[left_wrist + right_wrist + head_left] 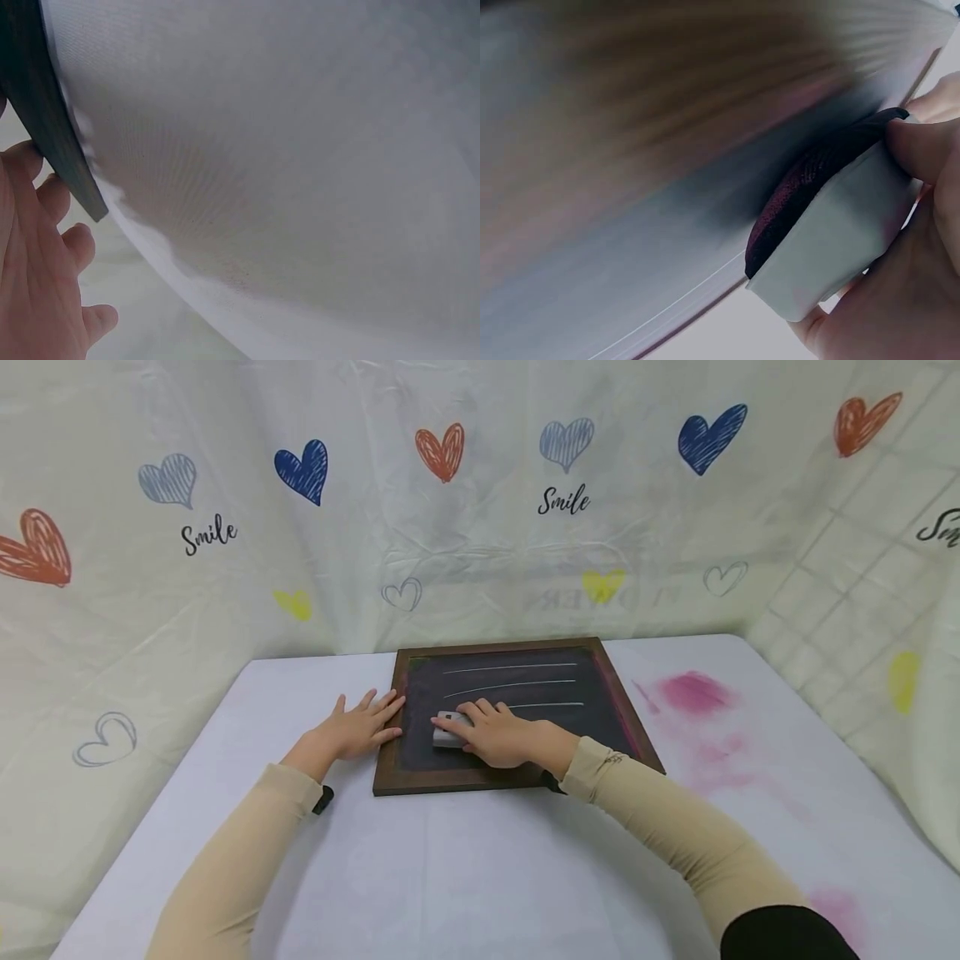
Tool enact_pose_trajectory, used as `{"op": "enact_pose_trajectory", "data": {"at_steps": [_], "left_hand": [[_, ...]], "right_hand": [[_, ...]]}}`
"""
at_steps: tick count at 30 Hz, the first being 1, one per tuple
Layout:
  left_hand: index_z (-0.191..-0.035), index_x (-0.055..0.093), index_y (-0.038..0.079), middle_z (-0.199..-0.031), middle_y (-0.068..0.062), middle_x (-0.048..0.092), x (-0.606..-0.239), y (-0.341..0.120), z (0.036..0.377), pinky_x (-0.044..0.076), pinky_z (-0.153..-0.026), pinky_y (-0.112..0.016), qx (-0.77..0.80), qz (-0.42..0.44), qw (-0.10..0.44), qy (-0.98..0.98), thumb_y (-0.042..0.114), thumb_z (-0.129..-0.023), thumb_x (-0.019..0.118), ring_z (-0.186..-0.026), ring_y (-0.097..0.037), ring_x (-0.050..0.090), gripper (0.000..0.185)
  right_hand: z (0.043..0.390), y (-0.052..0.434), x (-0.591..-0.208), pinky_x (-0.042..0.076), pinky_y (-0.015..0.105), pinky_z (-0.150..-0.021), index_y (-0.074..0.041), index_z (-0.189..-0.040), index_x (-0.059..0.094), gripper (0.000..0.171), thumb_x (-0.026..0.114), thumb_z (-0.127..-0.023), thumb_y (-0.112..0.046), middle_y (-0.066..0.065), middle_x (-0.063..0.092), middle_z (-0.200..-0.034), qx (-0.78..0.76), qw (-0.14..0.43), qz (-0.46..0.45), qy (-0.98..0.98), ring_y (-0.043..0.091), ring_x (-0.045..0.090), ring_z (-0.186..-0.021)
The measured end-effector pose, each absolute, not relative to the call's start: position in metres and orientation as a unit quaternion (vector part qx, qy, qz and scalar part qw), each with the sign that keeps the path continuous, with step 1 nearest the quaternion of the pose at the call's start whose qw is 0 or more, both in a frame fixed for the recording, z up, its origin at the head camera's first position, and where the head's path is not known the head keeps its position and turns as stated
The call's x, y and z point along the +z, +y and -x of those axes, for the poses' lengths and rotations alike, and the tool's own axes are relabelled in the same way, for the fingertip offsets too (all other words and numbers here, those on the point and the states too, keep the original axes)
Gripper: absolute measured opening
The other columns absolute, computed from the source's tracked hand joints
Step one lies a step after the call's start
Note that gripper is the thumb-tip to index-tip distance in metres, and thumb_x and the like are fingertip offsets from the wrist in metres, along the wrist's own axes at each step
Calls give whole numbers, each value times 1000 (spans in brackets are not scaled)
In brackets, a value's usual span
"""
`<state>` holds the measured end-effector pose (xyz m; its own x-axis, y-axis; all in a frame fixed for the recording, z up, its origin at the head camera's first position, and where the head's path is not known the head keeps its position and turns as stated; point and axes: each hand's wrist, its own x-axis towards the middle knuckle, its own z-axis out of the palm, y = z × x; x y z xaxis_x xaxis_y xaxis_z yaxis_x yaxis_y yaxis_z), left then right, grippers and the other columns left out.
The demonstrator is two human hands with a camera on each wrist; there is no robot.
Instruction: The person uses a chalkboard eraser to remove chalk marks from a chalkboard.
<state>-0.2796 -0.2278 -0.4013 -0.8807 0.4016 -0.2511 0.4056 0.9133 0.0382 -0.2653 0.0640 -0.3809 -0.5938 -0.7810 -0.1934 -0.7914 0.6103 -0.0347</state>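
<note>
A small chalkboard (637, 745) with a brown wooden frame lies on the white table, three white chalk lines across its dark surface. My right hand (504, 737) grips a chalkboard eraser (446, 740) over the board's lower left part, below the left ends of the lines. In the right wrist view the eraser (840, 232) shows a pale body and a dark felt pad with pink dust, fingers and thumb around the body. With fingers spread, my left hand (351, 731) touches the frame's left side; the left wrist view shows its fingertips at the frame's edge (56, 120).
Pink powder smudges (696, 693) mark the white tabletop (450, 877) right of the board. Behind and along both sides hangs a pale curtain (487, 527) printed with hearts and the word Smile. The board's far edge lies close to the table's back edge.
</note>
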Motion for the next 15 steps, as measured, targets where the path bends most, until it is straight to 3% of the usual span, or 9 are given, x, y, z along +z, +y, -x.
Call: {"op": "enact_pose_trajectory", "data": {"at_steps": [15], "left_hand": [[-167, 15, 16, -171, -11, 10, -400, -229, 279, 2, -114, -75, -2, -214, 125, 969, 52, -110, 36, -155, -40, 8, 71]], "right_hand": [[271, 201, -384, 38, 61, -97, -18, -164, 22, 62, 52, -109, -20, 25, 37, -151, -64, 57, 373, 924, 43, 38, -133]]}}
